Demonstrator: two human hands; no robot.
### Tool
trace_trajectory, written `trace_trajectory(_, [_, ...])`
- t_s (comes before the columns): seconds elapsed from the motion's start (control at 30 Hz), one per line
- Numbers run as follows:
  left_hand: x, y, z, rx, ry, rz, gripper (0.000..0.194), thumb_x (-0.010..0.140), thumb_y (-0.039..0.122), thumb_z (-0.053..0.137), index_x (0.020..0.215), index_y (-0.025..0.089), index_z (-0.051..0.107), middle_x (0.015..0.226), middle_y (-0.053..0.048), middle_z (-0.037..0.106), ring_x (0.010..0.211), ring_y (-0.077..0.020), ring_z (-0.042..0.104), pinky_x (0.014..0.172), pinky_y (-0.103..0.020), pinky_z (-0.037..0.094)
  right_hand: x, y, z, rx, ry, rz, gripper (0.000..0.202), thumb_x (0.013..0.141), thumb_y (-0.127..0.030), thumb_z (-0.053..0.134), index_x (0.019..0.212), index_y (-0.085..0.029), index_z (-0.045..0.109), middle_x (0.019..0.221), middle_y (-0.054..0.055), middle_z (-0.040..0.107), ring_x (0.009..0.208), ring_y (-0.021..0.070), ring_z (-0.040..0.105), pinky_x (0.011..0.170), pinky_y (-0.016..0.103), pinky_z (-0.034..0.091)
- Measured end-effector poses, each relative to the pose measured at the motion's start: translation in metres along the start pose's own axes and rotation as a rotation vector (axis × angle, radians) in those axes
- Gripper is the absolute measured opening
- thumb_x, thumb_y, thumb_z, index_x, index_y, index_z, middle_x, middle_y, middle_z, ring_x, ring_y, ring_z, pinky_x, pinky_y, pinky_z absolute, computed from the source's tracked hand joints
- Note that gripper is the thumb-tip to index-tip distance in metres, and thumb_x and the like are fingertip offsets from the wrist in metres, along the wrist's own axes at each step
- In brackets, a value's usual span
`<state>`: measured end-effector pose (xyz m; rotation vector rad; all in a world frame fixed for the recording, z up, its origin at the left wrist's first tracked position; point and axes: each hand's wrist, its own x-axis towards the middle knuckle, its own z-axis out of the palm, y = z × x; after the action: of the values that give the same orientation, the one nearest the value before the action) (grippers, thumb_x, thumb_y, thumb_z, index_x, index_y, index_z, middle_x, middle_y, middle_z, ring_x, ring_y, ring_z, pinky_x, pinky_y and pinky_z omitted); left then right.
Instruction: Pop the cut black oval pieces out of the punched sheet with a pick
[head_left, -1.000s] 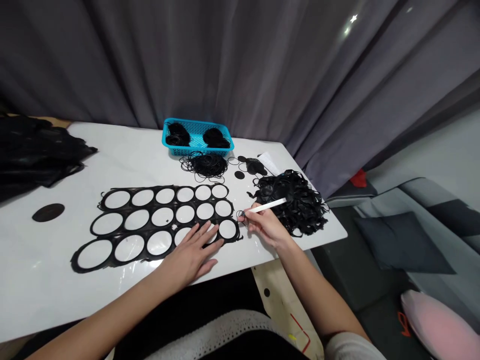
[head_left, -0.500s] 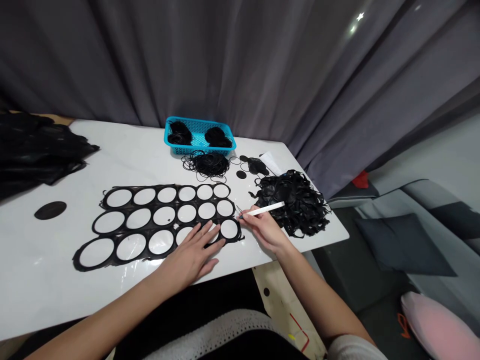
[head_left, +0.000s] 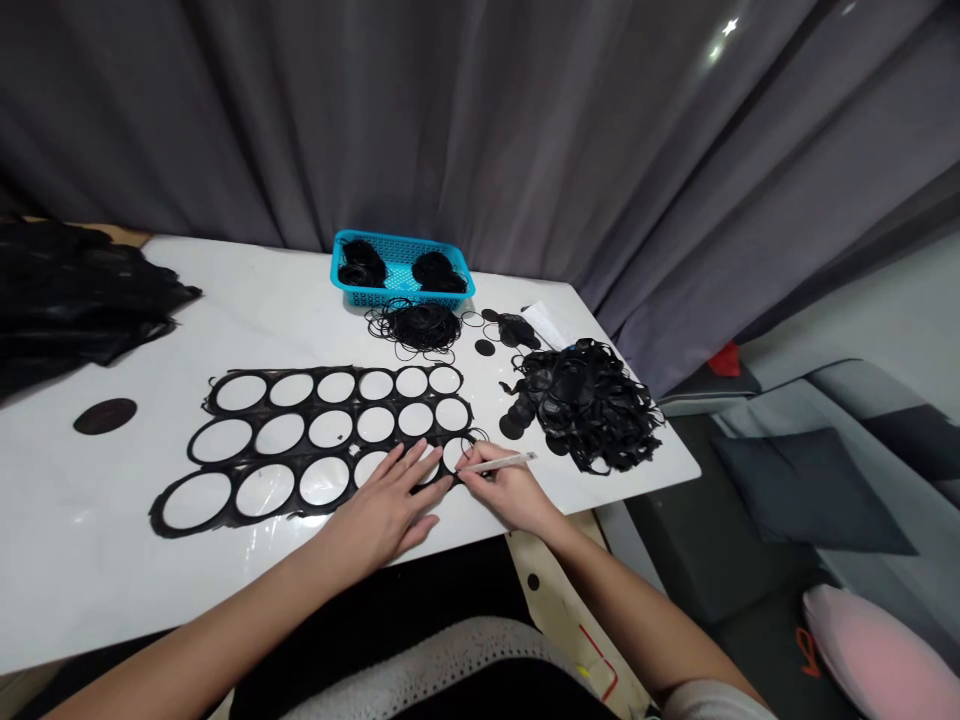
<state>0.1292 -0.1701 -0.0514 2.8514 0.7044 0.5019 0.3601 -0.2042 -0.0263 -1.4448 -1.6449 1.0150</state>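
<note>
A black rubber-like sheet [head_left: 295,463] with three rows of round holes lies on the white table. My left hand [head_left: 386,510] rests flat on its near right part, fingers spread, covering some of the holes. In my right hand [head_left: 514,490] is a slim white pen-like tool [head_left: 511,461], pinched with its tip at the last hole of the near row. A thin black ring [head_left: 480,434] loops out beside the right fingers; whether it hangs on the tool or is held by the fingers is hard to make out.
Behind the sheet, a blue basket [head_left: 403,302] holds black ring bundles, with a loose ring pile [head_left: 420,327] before it. Black scraps [head_left: 592,405] heap at the right, near several discs [head_left: 513,424]. Dark sheets [head_left: 75,295] and one disc [head_left: 105,416] lie left.
My right hand has moved left and nearer with the white tool, onto the last hole of the near row. Black discs beside the scrap heap are now uncovered. My left hand has stayed put.
</note>
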Motion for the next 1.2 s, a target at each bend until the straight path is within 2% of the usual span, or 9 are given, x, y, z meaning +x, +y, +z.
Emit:
trace_trajectory(0.63, [0.000,-0.001,-0.001,-0.011,-0.011,-0.007,0.048,0.096,0.029,0.057,0.143,0.027,0.051,0.156,-0.010,0.043,0.146,-0.0328,0.036,0.118,-0.053,0.032,-0.001,-0.002,0.002,-0.037,0.035,0.038,0.009,0.089,-0.024,0.059,0.081,-0.021,0.059,0.093,0.002,0.067,0.090,0.0193,0.062,0.082,0.032,0.045])
trace_trajectory(0.73, [0.000,0.000,-0.003,0.005,-0.024,-0.007,0.050,0.096,0.028,0.057,0.145,0.028,0.049,0.156,-0.011,0.042,0.146,-0.0333,0.036,0.117,-0.054,0.033,-0.004,-0.003,0.006,-0.088,0.038,-0.022,0.010,0.091,-0.023,0.059,0.081,-0.022,0.058,0.092,0.003,0.065,0.091,0.0199,0.061,0.083,0.033,0.046])
trace_trajectory(0.83, [0.000,0.001,-0.004,-0.002,-0.030,-0.017,0.051,0.096,0.028,0.057,0.146,0.028,0.048,0.161,-0.012,0.035,0.148,-0.0357,0.031,0.116,-0.055,0.035,-0.009,-0.002,0.011,-0.215,-0.002,-0.170,0.008,0.093,-0.017,0.054,0.089,-0.022,0.060,0.098,0.007,0.064,0.096,0.0229,0.059,0.087,0.036,0.047])
trace_trajectory(0.93, [0.000,0.001,-0.005,-0.017,-0.026,-0.040,0.048,0.095,0.028,0.059,0.142,0.029,0.051,0.165,-0.012,0.024,0.150,-0.0398,0.024,0.113,-0.058,0.037,-0.005,0.004,0.001,-0.342,-0.036,-0.280,0.016,0.090,-0.013,0.053,0.101,-0.021,0.061,0.107,0.012,0.065,0.104,0.0274,0.056,0.093,0.042,0.045])
trace_trajectory(1.0, [-0.001,0.001,-0.005,-0.024,-0.026,-0.043,0.044,0.095,0.027,0.059,0.139,0.028,0.055,0.165,-0.012,0.025,0.149,-0.0414,0.024,0.112,-0.060,0.037,0.006,0.013,-0.018,-0.418,0.107,-0.249,0.014,0.090,-0.014,0.052,0.098,-0.021,0.061,0.103,0.012,0.065,0.101,0.0286,0.055,0.091,0.044,0.044])
trace_trajectory(1.1, [0.000,0.000,-0.005,-0.031,-0.024,-0.038,0.041,0.095,0.028,0.059,0.136,0.027,0.057,0.163,-0.013,0.027,0.149,-0.0422,0.025,0.112,-0.060,0.038,0.028,0.024,-0.055,-0.455,0.462,-0.110,0.015,0.094,-0.021,0.048,0.084,-0.022,0.059,0.092,0.011,0.065,0.090,0.0268,0.056,0.087,0.042,0.044])
trace_trajectory(1.13, [0.000,0.000,-0.005,-0.031,-0.022,-0.034,0.041,0.094,0.028,0.060,0.136,0.027,0.057,0.163,-0.013,0.028,0.149,-0.0423,0.025,0.112,-0.060,0.038,0.034,0.026,-0.064,-0.424,0.521,-0.065,0.016,0.094,-0.025,0.049,0.081,-0.022,0.058,0.089,0.009,0.065,0.086,0.0256,0.057,0.085,0.040,0.044])
trace_trajectory(1.2, [0.000,0.000,-0.007,-0.025,-0.022,-0.021,0.044,0.094,0.029,0.060,0.138,0.028,0.055,0.163,-0.013,0.028,0.149,-0.0415,0.026,0.112,-0.059,0.038,0.043,0.025,-0.072,-0.294,0.520,0.010,0.018,0.091,-0.032,0.057,0.076,-0.022,0.056,0.083,0.007,0.067,0.077,0.0222,0.058,0.077,0.036,0.045])
